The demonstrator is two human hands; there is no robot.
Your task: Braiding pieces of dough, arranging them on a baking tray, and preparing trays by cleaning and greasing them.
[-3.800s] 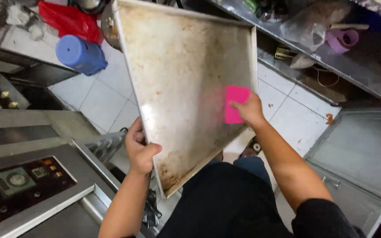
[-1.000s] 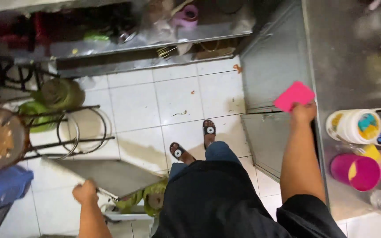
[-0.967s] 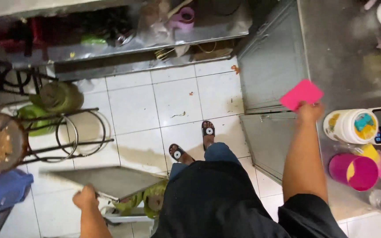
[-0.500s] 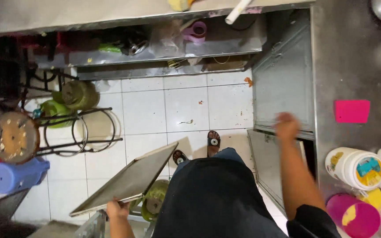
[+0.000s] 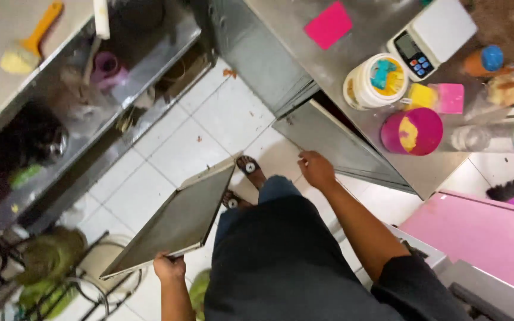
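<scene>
While the left hand grips the near edge of the baking tray, its fingers are hidden beneath the metal. Right hand hangs loose and empty at the cabinet door, lower than half a second ago. Beyond it, the pink scraper lies released on the counter.

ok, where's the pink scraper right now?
Head view, upper right: the pink scraper lies flat on the steel counter, left of the white scale, in neither hand.
</scene>
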